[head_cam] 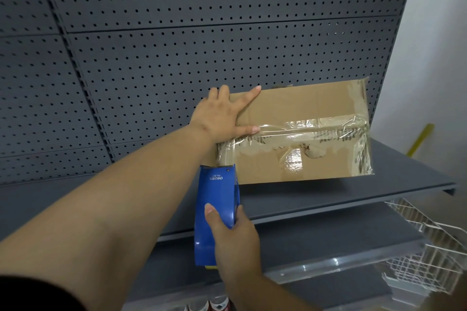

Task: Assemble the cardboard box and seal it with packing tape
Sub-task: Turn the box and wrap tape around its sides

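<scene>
The cardboard box (300,134) sits on a gray shelf (328,199), pushed back near the wall of little holes (177,58). It is folded shut. Its long side runs left to right. Shiny clear tape (310,126) lies along the top front edge, and more tape wraps the right end and the left front corner.

The left hand (222,113) lies flat and open on the top left corner of the box, fingers spread, thumb on the tape. It holds the box down.

The right hand (235,240) is closed around the blue tape dispenser (217,209). The dispenser stands up tall in front of the shelf. Its toothed top touches the front face of the box at the left corner, where a strip of tape comes down.

The left end of the box is the end nearest both hands. The left hand is already on it. The right hand is lower and closer to the person. The strip looks ready to cut, so I think the next move is a tilt and tug of the dispenser away from the box while the left hand keeps the box from sliding.

White wire baskets (417,247) hang lower on the right.
</scene>
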### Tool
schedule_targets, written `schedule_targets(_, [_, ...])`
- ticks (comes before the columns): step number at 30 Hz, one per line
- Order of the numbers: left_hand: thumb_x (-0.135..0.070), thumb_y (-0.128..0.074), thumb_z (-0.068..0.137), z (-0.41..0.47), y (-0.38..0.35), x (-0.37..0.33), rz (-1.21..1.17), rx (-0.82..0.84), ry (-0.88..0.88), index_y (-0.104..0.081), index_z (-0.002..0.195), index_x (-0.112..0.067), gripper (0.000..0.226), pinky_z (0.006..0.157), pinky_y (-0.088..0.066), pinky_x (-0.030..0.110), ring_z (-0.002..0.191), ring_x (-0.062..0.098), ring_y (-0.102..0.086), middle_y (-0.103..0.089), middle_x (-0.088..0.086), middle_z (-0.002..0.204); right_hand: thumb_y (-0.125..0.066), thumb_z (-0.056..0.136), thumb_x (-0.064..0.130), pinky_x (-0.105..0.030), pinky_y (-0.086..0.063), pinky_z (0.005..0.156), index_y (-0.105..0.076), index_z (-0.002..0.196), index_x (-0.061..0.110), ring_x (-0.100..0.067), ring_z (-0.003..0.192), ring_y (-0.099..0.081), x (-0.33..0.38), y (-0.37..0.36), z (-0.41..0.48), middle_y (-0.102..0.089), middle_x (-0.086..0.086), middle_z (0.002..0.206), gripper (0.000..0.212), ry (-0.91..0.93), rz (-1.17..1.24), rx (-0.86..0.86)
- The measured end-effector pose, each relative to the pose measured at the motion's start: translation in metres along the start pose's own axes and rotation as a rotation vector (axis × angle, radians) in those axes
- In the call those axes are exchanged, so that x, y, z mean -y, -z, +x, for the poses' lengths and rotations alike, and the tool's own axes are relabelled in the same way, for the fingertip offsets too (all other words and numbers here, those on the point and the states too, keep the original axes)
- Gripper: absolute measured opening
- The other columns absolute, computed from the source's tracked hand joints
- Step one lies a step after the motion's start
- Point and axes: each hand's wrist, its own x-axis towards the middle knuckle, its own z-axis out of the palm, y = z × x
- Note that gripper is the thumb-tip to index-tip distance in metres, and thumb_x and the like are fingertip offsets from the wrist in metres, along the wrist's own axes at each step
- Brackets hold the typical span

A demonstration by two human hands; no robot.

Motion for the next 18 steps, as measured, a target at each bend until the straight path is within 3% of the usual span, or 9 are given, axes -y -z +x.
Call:
schedule_targets(4, [-0.082, -0.029, 0.072, 0.004, 0.000, 0.002, -0.002, 0.007, 0.005, 0.016, 0.139, -0.049, 0.087, 0.078, -0.042, 0.041, 0.097, 0.028, -0.037, -0.037, 0.013, 0.111, -0.064, 0.081, 0.051, -0.025, -0.055, 0.072, -0.056, 0.122, 0.019, -0.009, 0.086, -0.066, -0.010, 0.005, -0.003, -0.068, 0.006, 0.097, 0.052, -0.034, 0.002, -0.009])
schedule_targets(12, [-0.079, -0.030, 0.076, 0.019, 0.000, -0.014, -0.007, 0.017, 0.036, 0.012, 0.141, -0.048, 0.083, 0.081, -0.041, 0.041, 0.106, 0.032, -0.037, -0.037, 0.016, 0.117, -0.066, 0.083, 0.043, -0.008, -0.042, 0.051, -0.062, 0.108, 0.020, -0.001, 0.074, -0.063, -0.015, 0.021, -0.005, -0.068, 0.008, 0.091, 0.034, -0.071, -0.001, -0.025])
schedule_targets(18, [-0.080, -0.030, 0.075, 0.026, 0.000, -0.017, -0.003, 0.030, 0.041, 0.012, 0.140, -0.049, 0.083, 0.083, -0.041, 0.041, 0.109, 0.033, -0.037, -0.037, 0.016, 0.119, -0.067, 0.082, 0.042, -0.008, -0.043, 0.052, -0.064, 0.107, 0.021, 0.000, 0.076, -0.064, -0.015, 0.036, -0.001, -0.069, 0.008, 0.091, 0.033, -0.046, -0.022, -0.019])
